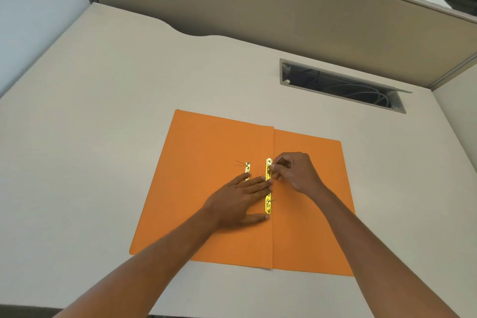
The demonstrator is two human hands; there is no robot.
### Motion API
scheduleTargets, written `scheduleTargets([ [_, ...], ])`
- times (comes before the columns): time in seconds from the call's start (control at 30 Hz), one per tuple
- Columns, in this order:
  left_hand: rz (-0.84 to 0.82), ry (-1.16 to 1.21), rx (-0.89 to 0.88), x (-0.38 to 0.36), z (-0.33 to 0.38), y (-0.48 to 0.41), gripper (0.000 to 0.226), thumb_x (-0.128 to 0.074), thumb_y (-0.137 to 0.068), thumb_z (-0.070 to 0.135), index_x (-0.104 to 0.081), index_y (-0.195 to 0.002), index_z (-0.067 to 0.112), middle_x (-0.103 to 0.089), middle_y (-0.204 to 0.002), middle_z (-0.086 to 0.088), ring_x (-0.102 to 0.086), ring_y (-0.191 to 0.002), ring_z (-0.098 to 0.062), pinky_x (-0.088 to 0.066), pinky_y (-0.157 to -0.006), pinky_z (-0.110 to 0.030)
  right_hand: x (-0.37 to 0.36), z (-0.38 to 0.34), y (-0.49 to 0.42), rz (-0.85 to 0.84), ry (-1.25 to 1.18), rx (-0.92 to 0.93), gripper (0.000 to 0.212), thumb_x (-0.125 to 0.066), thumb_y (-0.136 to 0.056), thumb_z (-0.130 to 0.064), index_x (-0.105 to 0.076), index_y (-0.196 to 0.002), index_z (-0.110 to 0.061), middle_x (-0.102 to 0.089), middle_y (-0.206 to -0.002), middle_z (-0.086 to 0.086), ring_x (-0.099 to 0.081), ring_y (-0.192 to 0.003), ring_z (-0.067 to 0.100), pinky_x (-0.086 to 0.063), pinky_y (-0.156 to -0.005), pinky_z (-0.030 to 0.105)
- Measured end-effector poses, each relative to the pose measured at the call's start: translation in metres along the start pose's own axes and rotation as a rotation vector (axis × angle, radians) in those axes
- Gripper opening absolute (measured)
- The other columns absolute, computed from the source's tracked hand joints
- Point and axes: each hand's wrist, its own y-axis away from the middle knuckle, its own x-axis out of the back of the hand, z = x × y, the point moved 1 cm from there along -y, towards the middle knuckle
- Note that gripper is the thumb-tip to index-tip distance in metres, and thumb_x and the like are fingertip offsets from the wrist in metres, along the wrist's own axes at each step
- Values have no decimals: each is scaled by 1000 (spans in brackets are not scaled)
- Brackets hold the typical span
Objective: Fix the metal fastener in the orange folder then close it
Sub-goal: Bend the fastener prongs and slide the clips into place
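An orange folder [206,152] lies open and flat on the desk. A long gold metal fastener strip [268,204] lies along the fold, just left of the crease. A shorter gold fastener piece [247,168] lies to its left, partly under my fingers. My left hand [237,201] rests flat on the left leaf, fingers spread, fingertips touching the long strip. My right hand [294,173] pinches a thin prong at the upper part of the long strip.
The folder sits on a pale desk [103,111]. An open cable slot [343,85] with wires lies behind the folder to the right. Beige partition walls [258,2] close off the desk's back and right side.
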Motion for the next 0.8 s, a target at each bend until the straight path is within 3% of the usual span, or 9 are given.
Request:
scheduleTargets([
  [0.1,-14,-5,0,0,0,0,71,-30,-95,65,-31,-151,19,-26,-160,4,-18,-148,-10,-10,-123,-38,6,0,-8,-33,-1,-12,6,-71,-84,-2,-71,-78,-1,-72,-67,17,-70,-62,32,-59,-65,45],
  [0.33,-6,-5,-1,3,2,0,70,-35,-96,63,-33,-150,19,-26,-160,4,-19,-148,-11,-7,-123,-37,12,-6,-19,-120,3,-12,10,-69,-85,-3,-70,-77,2,-71,-75,22,-64,-61,22,-53,-65,34],
  [0.43,-9,-8,0,3,2,0,69,-34,-96,62,-33,-150,19,-27,-160,4,-18,-148,-10,-7,-123,-37,13,-6,-22,-160,0,-32,13,-66,-88,-2,-69,-81,8,-68,-72,16,-64,-59,18,-53,-61,28],
  [0.6,-21,-14,1,2,1,1,68,-32,-97,62,-32,-150,19,-24,-161,4,-16,-148,-10,-6,-123,-37,12,-5,-26,-144,-6,-74,13,-69,-87,-5,-70,-83,8,-70,-70,21,-63,-56,17,-51,-55,23],
  [0.8,-17,6,0,3,1,1,67,-31,-98,61,-32,-150,20,-24,-160,4,-17,-148,-10,-4,-122,-35,9,-2,-31,-125,40,-73,11,-72,-84,-6,-70,-78,3,-69,-66,14,-60,-52,14,-49,-52,25],
])
